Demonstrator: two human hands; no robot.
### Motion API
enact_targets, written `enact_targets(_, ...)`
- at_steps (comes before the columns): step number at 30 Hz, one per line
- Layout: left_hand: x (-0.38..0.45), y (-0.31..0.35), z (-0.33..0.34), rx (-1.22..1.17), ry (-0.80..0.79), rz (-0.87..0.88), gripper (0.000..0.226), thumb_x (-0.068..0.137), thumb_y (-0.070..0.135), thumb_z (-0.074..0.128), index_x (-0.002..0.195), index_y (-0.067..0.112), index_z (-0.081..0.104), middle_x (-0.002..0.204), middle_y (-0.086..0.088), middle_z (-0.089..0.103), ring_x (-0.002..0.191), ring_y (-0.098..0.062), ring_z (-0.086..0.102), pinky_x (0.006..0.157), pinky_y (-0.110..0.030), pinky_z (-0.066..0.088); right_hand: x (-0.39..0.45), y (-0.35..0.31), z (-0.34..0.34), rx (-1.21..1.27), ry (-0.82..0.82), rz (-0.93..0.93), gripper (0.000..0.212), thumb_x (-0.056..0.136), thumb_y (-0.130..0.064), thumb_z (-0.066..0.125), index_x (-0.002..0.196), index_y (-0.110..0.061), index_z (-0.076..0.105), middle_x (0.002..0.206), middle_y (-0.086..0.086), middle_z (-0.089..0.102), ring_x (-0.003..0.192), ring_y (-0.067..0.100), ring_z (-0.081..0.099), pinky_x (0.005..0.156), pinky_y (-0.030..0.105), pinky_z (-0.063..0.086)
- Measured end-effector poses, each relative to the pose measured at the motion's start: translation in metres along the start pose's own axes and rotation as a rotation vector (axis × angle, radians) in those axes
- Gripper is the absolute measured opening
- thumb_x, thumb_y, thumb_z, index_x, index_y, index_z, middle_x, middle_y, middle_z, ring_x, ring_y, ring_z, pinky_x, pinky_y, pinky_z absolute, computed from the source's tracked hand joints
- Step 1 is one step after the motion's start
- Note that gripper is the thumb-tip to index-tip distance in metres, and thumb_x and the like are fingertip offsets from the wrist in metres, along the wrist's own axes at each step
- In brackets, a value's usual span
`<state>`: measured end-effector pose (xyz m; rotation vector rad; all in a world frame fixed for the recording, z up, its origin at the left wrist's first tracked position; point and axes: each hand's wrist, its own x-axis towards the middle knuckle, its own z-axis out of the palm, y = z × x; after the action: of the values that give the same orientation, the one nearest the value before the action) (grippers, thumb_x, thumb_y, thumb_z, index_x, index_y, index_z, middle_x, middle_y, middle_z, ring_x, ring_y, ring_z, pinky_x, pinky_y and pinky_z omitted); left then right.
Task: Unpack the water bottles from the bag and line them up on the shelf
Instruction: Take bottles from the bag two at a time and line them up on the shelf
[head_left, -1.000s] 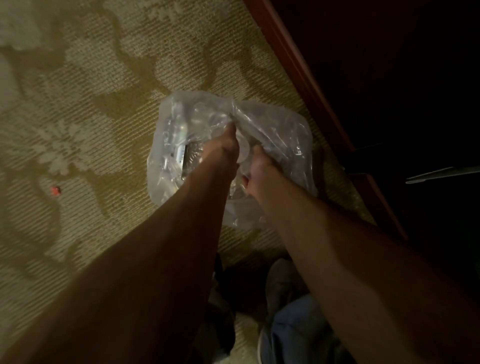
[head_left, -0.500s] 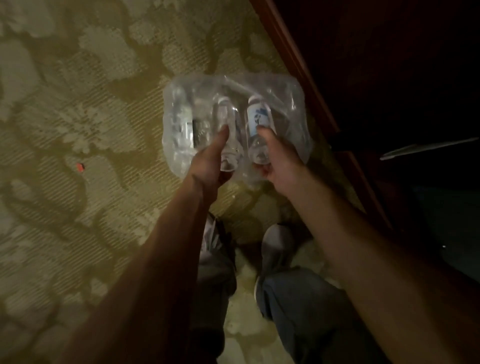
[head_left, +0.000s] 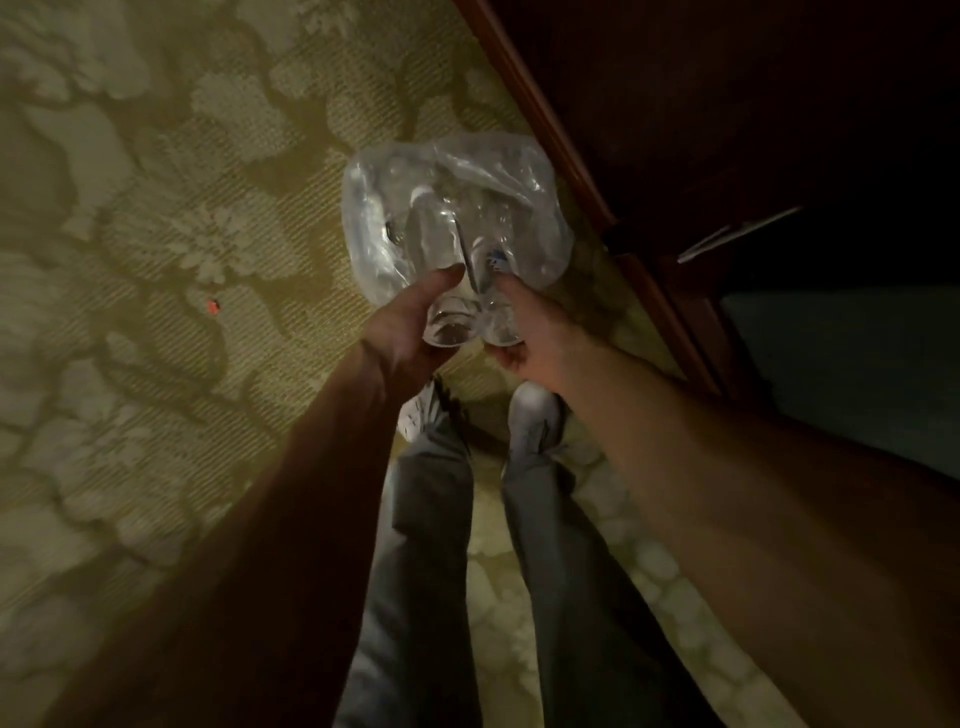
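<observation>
Two hands (head_left: 410, 332) (head_left: 540, 332), two water bottles (head_left: 449, 312) (head_left: 498, 306), one bag (head_left: 379, 208), two shoes (head_left: 418, 415) (head_left: 535, 415)

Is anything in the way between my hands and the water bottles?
No. The left hand and right hand each already grip a clear plastic water bottle, drawn partly out of the clear plastic bag.

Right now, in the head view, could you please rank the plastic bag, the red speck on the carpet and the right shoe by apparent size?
1. plastic bag, largest.
2. right shoe, smaller, though partly hidden by the trouser leg.
3. red speck, by far the smallest.
</observation>
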<state>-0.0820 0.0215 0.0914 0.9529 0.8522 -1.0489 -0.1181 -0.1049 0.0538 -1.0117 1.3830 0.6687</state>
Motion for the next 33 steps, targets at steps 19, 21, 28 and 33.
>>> enact_targets(19, -0.227, 0.074, 0.084, 0.112, -0.179, 0.162, 0.022, 0.092, 0.020, 0.065, 0.107, 0.004, 0.067, 0.090, -0.006, 0.069, 0.073, -0.014, 0.069, 0.063, -0.023, 0.059, -0.263, -0.059, -0.032, -0.139, 0.242, -0.429, 0.086, 0.065, -0.078, 0.048, 0.110, -0.008, 0.070, 0.106, 0.017, 0.073, 0.083, 0.028, 0.064, 0.054, 0.028, 0.040)
enact_targets(21, -0.249, 0.078, 0.093, 0.191, -0.168, 0.229, 0.034, 0.082, 0.025, 0.073, 0.108, 0.003, 0.069, 0.087, -0.005, 0.072, 0.068, -0.012, 0.069, 0.058, -0.021, 0.057, -0.290, -0.067, -0.040, -0.136, 0.245, -0.514, 0.088, 0.057, -0.080, 0.046, 0.110, -0.013, 0.069, 0.117, 0.018, 0.070, 0.089, 0.028, 0.059, 0.058, 0.030, 0.039)
enact_targets(28, -0.321, 0.086, 0.123, 0.330, -0.275, 0.553, 0.041, 0.088, 0.013, 0.068, 0.125, -0.004, 0.064, 0.115, -0.021, 0.072, 0.088, -0.024, 0.071, 0.072, -0.029, 0.060, -0.381, -0.086, -0.069, -0.138, 0.138, -0.834, 0.026, 0.092, -0.056, 0.054, 0.092, -0.030, 0.058, 0.087, -0.003, 0.064, 0.064, 0.008, 0.059, 0.052, 0.024, 0.041)
enact_targets(33, -0.377, 0.084, 0.154, 0.386, -0.360, 0.744, 0.038, 0.088, 0.000, 0.065, 0.126, 0.009, 0.065, 0.118, -0.014, 0.073, 0.098, -0.024, 0.074, 0.076, -0.026, 0.060, -0.459, -0.081, -0.103, -0.159, 0.032, -1.068, 0.042, 0.095, -0.049, 0.056, 0.128, -0.022, 0.056, 0.103, -0.001, 0.065, 0.062, 0.001, 0.055, 0.053, 0.016, 0.040)
